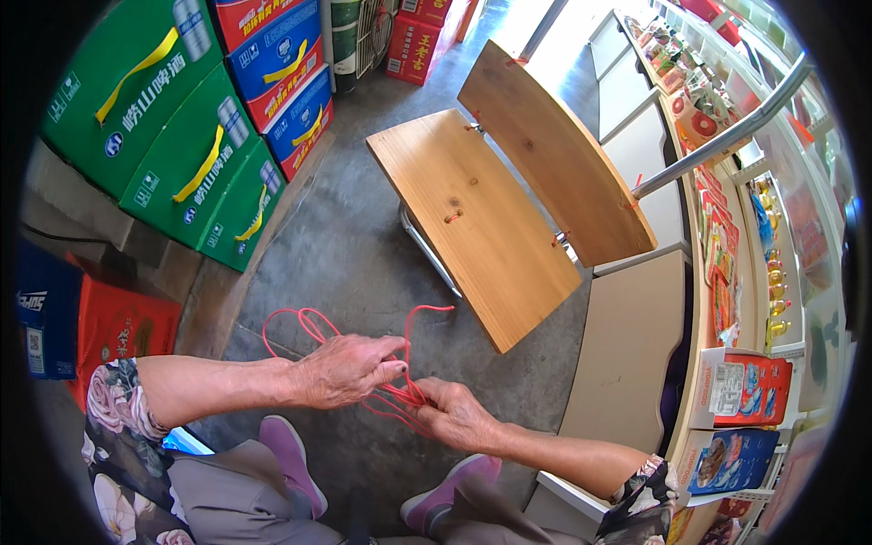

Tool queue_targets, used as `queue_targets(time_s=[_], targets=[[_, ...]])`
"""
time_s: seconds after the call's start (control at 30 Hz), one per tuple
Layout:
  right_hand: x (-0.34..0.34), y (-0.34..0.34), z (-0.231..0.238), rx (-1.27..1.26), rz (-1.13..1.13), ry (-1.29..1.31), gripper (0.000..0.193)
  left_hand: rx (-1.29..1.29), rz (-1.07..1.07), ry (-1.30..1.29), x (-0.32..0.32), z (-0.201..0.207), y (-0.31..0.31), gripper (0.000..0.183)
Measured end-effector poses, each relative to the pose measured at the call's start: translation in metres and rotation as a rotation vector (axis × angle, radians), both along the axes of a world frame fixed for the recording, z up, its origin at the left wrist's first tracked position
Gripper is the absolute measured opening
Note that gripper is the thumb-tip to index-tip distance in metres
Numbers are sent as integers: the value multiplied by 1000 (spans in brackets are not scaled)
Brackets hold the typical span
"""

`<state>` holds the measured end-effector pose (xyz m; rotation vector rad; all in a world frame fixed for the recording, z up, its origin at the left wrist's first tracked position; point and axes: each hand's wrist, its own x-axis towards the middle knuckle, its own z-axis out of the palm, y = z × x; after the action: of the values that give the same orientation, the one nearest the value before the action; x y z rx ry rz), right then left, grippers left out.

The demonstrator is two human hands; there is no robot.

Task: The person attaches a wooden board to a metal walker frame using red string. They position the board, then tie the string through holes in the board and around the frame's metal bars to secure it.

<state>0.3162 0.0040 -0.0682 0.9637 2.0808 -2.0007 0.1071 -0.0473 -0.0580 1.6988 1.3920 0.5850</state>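
Cord, thin, smooth and red, loops loosely above gray concrete floor, near the left edge of a flat, knotty wooden seat. The right hand's grip pinches the bundled strands; whether the left hand's grip, fingers curved, pinches any cannot be told.

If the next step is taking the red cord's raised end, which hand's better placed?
Left hand, probably: in this view its thumb side is right by the strand curling up to that end, while the right hand grips the bundled cord.
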Motion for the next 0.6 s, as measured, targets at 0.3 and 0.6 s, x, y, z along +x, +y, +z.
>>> queue_targets(time_s=[0.3,0.6], targets=[[-8,-5,-9,-75,23,47,27,-426,-154,-244,-6,6,9,32],[-4,-11,-30,9,150,58,20,-819,-32,-501,-11,2,0,32]])
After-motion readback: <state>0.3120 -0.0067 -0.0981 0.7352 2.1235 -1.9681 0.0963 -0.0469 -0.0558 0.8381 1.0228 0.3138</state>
